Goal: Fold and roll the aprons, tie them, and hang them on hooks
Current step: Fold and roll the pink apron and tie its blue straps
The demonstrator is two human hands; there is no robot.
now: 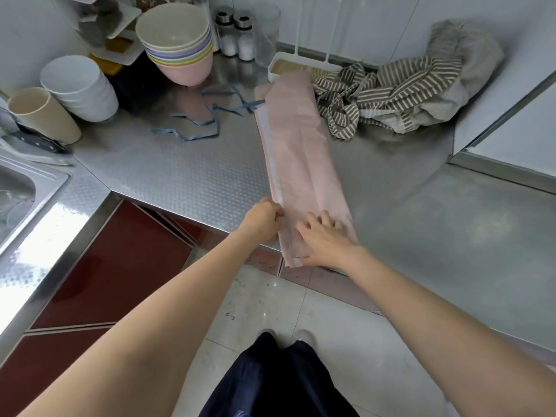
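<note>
Far left of the frame: sink point(18, 188) at the edge, beige cup point(42, 115) lying tilted, stack of white bowls point(79, 85) beside it. Upper left centre: stack of pastel bowls point(177, 40), with 2 shakers point(236, 34) just right of it. Below these, on the steel counter point(180, 176): blue-grey ties point(204, 115), loose and tangled, running to the far end of the pink apron point(296, 152).

Centre: pink apron folded into 1 long narrow strip, stretching from upper centre down to the counter's near edge, its near end hanging slightly over. Left hand point(263, 218) at the strip's left edge near that end, fingers curled, seemingly pinching the hem, though the exact grip hard to make out. Right hand point(323, 239) just right of it, fingers spread and pressed flat on the fabric.

Upper right: striped apron point(391, 91) crumpled in a heap, touching the pink strip's right side, not yet folded.

Step in hand, by judgement: folding of the 1st apron finished or nearly so, layers being squared up at the near end; rolling not begun.

Next move likely calls for: turning the near end over tightly, both hands keeping the edges even while rolling toward the far end, leaving the ties free for knotting. Risk: layers slipping sideways on the smooth steel, roll going crooked.
</note>
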